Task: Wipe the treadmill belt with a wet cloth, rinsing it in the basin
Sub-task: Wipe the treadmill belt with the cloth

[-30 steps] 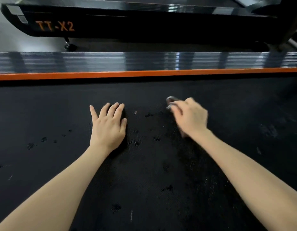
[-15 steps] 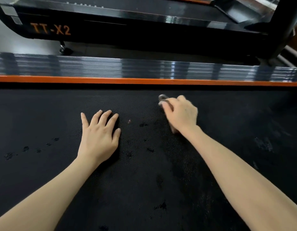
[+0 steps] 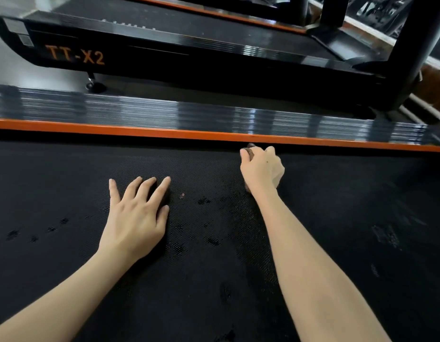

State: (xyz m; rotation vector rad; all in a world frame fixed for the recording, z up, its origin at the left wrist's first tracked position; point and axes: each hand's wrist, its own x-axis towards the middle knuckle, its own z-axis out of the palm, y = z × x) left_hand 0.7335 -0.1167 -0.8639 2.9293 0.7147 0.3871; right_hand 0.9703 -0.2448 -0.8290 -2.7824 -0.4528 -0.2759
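Note:
The black textured treadmill belt (image 3: 65, 193) fills the lower view, dotted with wet spots. My right hand (image 3: 262, 169) grips a dark cloth (image 3: 250, 145), mostly hidden under the fingers, pressed on the belt close to the orange side strip (image 3: 139, 130). My left hand (image 3: 137, 215) lies flat on the belt with fingers spread, palm down, to the left of the right hand. A damp streak runs along the belt beneath my right forearm. No basin is in view.
Beyond the orange strip runs a glossy ribbed side rail (image 3: 214, 117). A second treadmill marked TT-X2 (image 3: 75, 56) stands parallel behind it, with a black upright post (image 3: 416, 53) at the right. Grey floor shows at the top left.
My right hand has pushed the cloth away from me, from mid-belt up to the orange strip. The left hand stays flat in place. My head has tilted up, showing more of the far treadmill.

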